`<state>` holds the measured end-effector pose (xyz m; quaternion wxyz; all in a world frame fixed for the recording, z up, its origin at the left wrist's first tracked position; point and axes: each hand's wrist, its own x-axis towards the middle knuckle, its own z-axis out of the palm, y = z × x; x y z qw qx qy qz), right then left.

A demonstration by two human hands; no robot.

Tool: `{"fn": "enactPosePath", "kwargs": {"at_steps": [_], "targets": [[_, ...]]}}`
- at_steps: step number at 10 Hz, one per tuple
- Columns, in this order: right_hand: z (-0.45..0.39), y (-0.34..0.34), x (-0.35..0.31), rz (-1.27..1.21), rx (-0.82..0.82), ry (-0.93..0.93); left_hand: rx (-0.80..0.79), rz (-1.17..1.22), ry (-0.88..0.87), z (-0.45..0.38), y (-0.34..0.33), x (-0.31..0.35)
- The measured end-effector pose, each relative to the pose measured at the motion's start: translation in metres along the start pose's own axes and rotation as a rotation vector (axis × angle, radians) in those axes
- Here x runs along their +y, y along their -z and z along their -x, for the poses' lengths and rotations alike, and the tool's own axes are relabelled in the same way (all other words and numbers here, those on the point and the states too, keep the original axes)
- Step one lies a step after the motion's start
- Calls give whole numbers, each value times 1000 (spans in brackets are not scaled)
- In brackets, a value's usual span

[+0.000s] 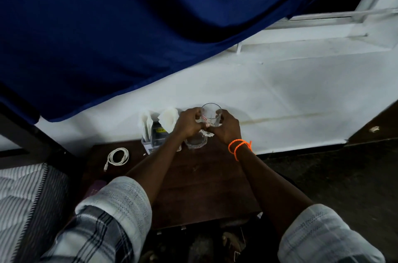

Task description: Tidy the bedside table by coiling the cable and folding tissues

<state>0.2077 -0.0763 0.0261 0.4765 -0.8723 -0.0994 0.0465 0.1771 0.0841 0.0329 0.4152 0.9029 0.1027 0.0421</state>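
A white cable (118, 156) lies coiled on the left part of the dark wooden bedside table (204, 187). White tissues (168, 119) stand in a small holder (154, 135) at the table's back. My left hand (189, 124) and my right hand (226, 127) both grip a clear drinking glass (212, 114), lifted above the table's back edge. A second clear glass (196, 141) stands on the table just under my hands. A bit of crumpled white tissue (207, 133) shows between my hands.
A blue curtain (129, 36) hangs over the white wall behind the table. A striped mattress (23, 196) borders the table's left side. A purple object (95, 187) lies at the table's left edge. Dark floor spreads to the right.
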Motion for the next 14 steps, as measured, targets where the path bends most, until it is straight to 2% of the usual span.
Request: {"fn": "enactPosePath", "kwargs": {"at_steps": [2,4,7,10,12,14], "targets": [[4,-36,-14,7,-46,6,48,-80,24,9,23,-28],[3,-57,-7,11,-53,-29,80,-219,60,7,18,-46],[2,-64,2,16,-75,-86,70,-248,135,5,10,-48],[7,-66,-2,0,-68,-91,67,-306,113,17,17,-48],[13,-58,-10,-7,-69,-97,136,-240,117,28,26,-34],[22,-41,-32,-10,-33,-35,270,-187,119,43,43,-20]]}}
